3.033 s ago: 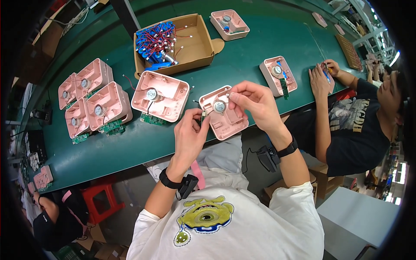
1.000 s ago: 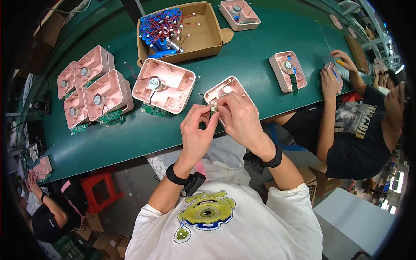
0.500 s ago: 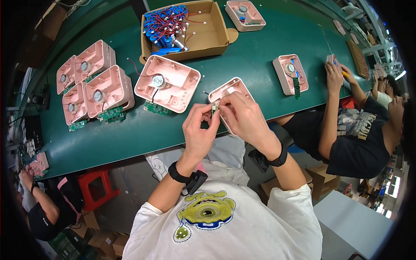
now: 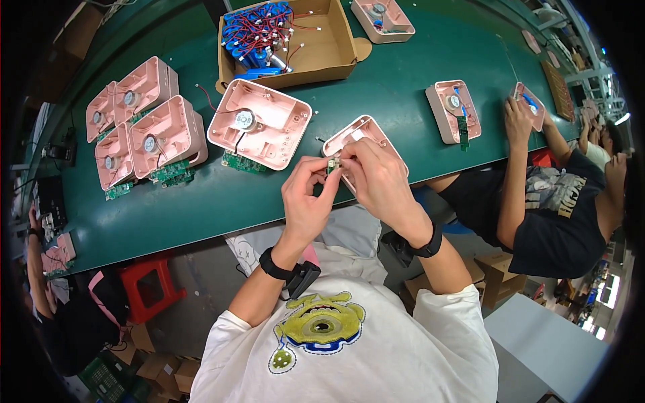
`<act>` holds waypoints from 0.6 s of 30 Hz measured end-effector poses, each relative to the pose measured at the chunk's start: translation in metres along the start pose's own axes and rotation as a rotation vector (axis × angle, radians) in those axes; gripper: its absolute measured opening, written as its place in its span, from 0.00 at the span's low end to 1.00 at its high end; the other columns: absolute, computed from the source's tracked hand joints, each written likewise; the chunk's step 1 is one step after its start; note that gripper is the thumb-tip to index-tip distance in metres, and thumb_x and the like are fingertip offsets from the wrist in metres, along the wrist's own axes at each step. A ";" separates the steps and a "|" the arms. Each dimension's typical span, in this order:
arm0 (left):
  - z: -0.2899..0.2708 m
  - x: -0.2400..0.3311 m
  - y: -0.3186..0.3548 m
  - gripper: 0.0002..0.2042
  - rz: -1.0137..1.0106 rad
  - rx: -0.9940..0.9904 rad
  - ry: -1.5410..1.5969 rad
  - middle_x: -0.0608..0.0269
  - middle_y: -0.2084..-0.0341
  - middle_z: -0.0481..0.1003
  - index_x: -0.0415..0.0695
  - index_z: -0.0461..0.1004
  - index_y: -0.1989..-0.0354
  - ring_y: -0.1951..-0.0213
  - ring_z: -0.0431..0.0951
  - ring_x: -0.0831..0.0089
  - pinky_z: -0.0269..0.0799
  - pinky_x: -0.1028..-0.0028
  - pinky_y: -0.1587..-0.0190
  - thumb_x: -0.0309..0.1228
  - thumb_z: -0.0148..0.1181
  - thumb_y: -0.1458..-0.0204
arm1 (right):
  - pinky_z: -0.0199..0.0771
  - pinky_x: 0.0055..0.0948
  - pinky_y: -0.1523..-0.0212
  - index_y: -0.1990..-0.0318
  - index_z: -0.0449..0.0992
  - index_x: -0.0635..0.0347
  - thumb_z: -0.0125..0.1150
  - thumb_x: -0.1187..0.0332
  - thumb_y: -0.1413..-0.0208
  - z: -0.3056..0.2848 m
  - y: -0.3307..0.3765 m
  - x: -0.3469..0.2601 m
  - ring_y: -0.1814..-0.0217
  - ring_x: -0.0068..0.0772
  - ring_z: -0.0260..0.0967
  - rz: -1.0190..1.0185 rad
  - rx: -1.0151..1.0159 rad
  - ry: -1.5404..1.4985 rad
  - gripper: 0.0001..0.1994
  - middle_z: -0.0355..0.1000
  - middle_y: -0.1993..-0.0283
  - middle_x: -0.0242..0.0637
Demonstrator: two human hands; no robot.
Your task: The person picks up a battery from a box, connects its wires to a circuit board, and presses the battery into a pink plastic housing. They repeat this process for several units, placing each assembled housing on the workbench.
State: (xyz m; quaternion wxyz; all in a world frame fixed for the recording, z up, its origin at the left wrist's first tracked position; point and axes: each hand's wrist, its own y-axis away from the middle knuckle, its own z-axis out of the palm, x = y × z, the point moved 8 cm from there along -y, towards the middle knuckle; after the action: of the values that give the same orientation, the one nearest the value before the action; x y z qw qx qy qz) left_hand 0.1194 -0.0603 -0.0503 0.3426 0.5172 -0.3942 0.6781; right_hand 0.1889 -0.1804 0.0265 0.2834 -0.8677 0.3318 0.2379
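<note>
Left hand (image 4: 306, 195): raised over the near edge of the green table (image 4: 403, 80), fingers curled shut, pinching a small part (image 4: 333, 164) between thumb and fingertips. The part is too small to identify further.

Right hand (image 4: 379, 178): closed on the same small part from the 3 o'clock side, fingertips meeting those of the left hand. The hand lies over the near end of a pink housing (image 4: 359, 134), which sits tilted at the table edge, just at 12 o'clock from both hands. Whether the hand also grips the housing cannot be told.

Open pink shell (image 4: 262, 124): at 10 o'clock from the hands, hollow side up, a round silver motor (image 4: 244, 120) inside; a green circuit board (image 4: 240, 162) pokes out from its near edge.

Stack of four pink shells (image 4: 144, 124): at 9 o'clock, well apart from the hands, each with a round motor, green boards along the near sides.

Cardboard box (image 4: 329, 43): at 12 o'clock, beyond the open shell, holding blue cylinders with red wires (image 4: 259, 33) in its left half.

Further pink shell (image 4: 384, 17): at 1 o'clock, at the far table edge, beside the box.

Single pink shell (image 4: 455, 111): at 2 o'clock, with a green board hanging off its near side.

Co-worker (image 4: 544, 208): at 3 o'clock, dark shirt, one hand (image 4: 517, 117) resting on another pink piece (image 4: 531, 104).

Red stool (image 4: 151, 285): at 8 o'clock, below the table.
</note>
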 end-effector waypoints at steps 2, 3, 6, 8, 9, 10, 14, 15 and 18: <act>0.001 0.005 -0.002 0.11 0.054 -0.022 -0.062 0.58 0.61 0.77 0.31 0.76 0.52 0.66 0.76 0.80 0.75 0.79 0.64 0.15 0.68 0.42 | 0.74 0.41 0.64 0.61 0.76 0.64 0.65 0.78 0.42 0.000 0.000 0.000 0.66 0.52 0.74 0.007 0.007 0.001 0.04 0.76 0.65 0.43; 0.000 0.005 -0.002 0.11 0.053 -0.022 -0.062 0.58 0.61 0.77 0.31 0.76 0.52 0.66 0.76 0.80 0.75 0.79 0.64 0.15 0.68 0.42 | 0.74 0.41 0.64 0.61 0.76 0.64 0.65 0.78 0.42 0.000 0.000 0.001 0.66 0.51 0.75 0.011 0.012 -0.003 0.04 0.76 0.65 0.43; 0.002 0.008 -0.005 0.11 0.095 -0.054 -0.126 0.59 0.60 0.77 0.31 0.77 0.52 0.65 0.77 0.80 0.75 0.80 0.64 0.15 0.68 0.42 | 0.74 0.41 0.65 0.61 0.76 0.64 0.64 0.78 0.41 -0.002 -0.001 0.001 0.66 0.51 0.75 0.015 0.025 -0.009 0.03 0.76 0.65 0.43; 0.001 0.005 -0.005 0.11 0.086 -0.039 -0.120 0.59 0.60 0.77 0.32 0.77 0.52 0.66 0.77 0.80 0.75 0.80 0.64 0.15 0.68 0.42 | 0.75 0.41 0.66 0.61 0.77 0.64 0.65 0.78 0.40 0.000 -0.001 -0.001 0.67 0.51 0.76 0.028 0.000 0.010 0.03 0.76 0.65 0.43; 0.000 0.002 -0.004 0.12 0.072 -0.025 -0.114 0.59 0.60 0.77 0.32 0.77 0.52 0.66 0.77 0.80 0.75 0.79 0.64 0.15 0.68 0.42 | 0.76 0.40 0.66 0.61 0.78 0.65 0.65 0.78 0.40 0.000 -0.002 -0.001 0.67 0.51 0.76 0.035 -0.013 0.020 0.03 0.77 0.65 0.43; -0.001 -0.001 -0.004 0.12 0.059 -0.011 -0.108 0.59 0.60 0.77 0.32 0.77 0.52 0.66 0.77 0.80 0.75 0.79 0.64 0.15 0.69 0.42 | 0.76 0.40 0.66 0.61 0.78 0.65 0.65 0.78 0.40 -0.005 -0.007 -0.001 0.67 0.51 0.76 0.031 -0.010 0.023 0.03 0.77 0.65 0.43; -0.012 -0.010 -0.002 0.12 0.019 0.051 -0.122 0.59 0.62 0.78 0.32 0.77 0.52 0.66 0.77 0.80 0.75 0.79 0.64 0.17 0.70 0.43 | 0.77 0.39 0.66 0.60 0.81 0.64 0.67 0.75 0.40 -0.040 -0.059 -0.015 0.66 0.51 0.77 -0.174 -0.031 0.049 0.03 0.78 0.64 0.44; -0.012 -0.009 -0.002 0.12 0.027 0.052 -0.122 0.59 0.62 0.78 0.32 0.77 0.52 0.66 0.77 0.80 0.75 0.79 0.64 0.17 0.70 0.43 | 0.78 0.39 0.65 0.60 0.82 0.64 0.67 0.74 0.40 -0.051 -0.081 -0.011 0.66 0.50 0.78 -0.169 0.007 0.063 0.04 0.79 0.65 0.45; -0.009 -0.010 -0.003 0.12 0.023 0.038 -0.138 0.59 0.64 0.78 0.32 0.76 0.53 0.67 0.77 0.79 0.75 0.78 0.65 0.18 0.71 0.43 | 0.79 0.42 0.61 0.56 0.84 0.63 0.65 0.69 0.38 -0.054 -0.149 0.019 0.65 0.50 0.80 -0.104 -0.065 0.251 0.09 0.82 0.64 0.48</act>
State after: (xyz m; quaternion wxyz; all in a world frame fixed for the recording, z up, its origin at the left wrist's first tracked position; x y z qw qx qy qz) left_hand 0.1207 -0.0511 -0.0605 0.2969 0.5644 -0.4097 0.6523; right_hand 0.3193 -0.1319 0.1041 0.2233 -0.9154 0.3115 0.1233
